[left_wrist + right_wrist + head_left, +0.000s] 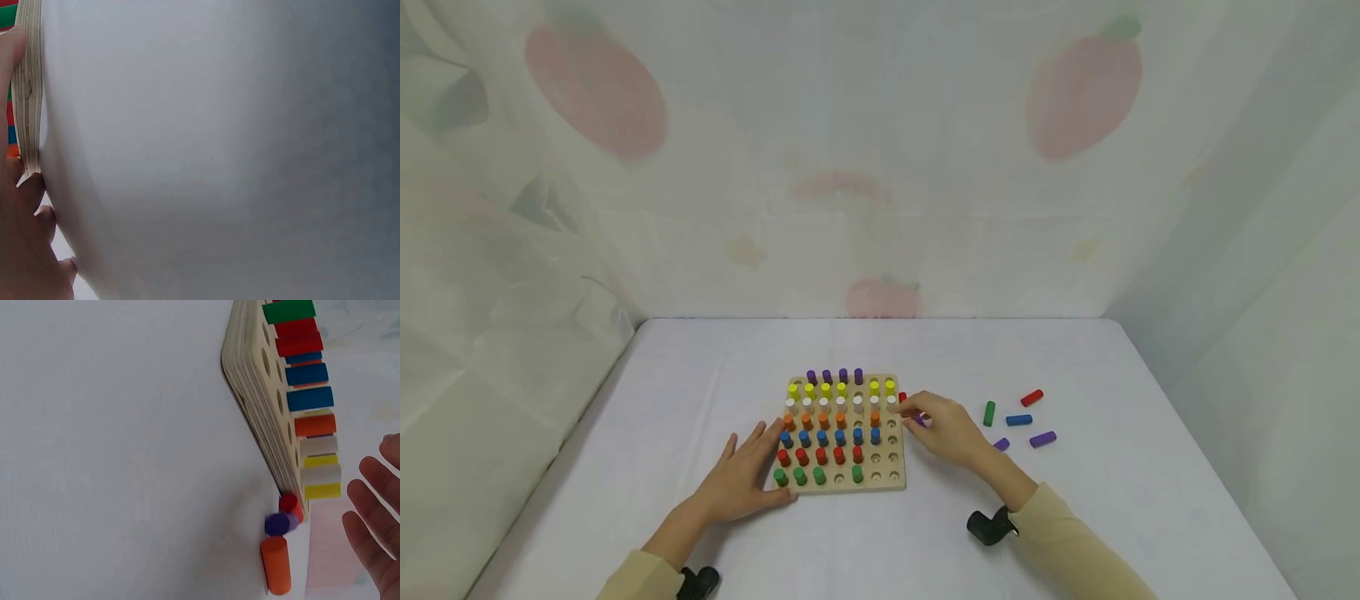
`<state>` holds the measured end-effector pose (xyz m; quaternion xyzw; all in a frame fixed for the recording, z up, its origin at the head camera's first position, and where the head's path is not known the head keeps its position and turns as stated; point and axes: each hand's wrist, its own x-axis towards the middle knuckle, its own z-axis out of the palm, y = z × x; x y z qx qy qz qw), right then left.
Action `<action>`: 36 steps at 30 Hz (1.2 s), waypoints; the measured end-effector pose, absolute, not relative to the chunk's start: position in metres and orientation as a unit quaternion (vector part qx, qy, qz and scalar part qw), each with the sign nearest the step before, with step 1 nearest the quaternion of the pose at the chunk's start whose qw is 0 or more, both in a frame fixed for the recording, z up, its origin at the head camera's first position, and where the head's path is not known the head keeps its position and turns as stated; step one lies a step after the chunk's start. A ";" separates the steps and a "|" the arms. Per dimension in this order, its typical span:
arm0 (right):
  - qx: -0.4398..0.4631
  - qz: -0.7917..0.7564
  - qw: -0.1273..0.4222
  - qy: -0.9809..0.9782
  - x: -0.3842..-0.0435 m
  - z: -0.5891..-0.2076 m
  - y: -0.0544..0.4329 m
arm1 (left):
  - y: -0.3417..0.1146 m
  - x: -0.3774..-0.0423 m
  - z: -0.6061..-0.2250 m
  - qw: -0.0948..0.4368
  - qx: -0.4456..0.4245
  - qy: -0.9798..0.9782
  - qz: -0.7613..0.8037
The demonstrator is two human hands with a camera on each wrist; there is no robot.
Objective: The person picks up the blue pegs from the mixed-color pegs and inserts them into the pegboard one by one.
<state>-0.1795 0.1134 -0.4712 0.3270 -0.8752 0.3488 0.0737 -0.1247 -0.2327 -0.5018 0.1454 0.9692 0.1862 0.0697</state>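
Note:
A wooden peg board [867, 486] holds rows of purple, yellow, white, orange, blue, red and green pegs. My left hand [739, 482] rests at its left side, fingers spread along the edge and thumb at the front left corner. Over the board's right edge, my right hand [949, 427] has its fingertips close to the last white peg [891, 402]. In the right wrist view its fingers [374, 487] are extended and apart from the pegs. A loose red peg [289, 502], a purple peg [277, 524] and an orange peg [276, 565] lie beside the board, partly hidden by that hand in the head view.
Farther right on the white table [1075, 517] lie a green peg [988, 413], a blue peg [1018, 420], a red peg [1032, 397] and purple pegs [1042, 439]. Bare holes show at the board's front right. A curtain [880, 233] hangs behind the table.

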 end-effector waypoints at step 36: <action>0.243 0.311 0.109 -0.912 -0.184 -0.480 0.233 | -0.233 -0.125 -0.505 0.057 0.147 0.970 0.188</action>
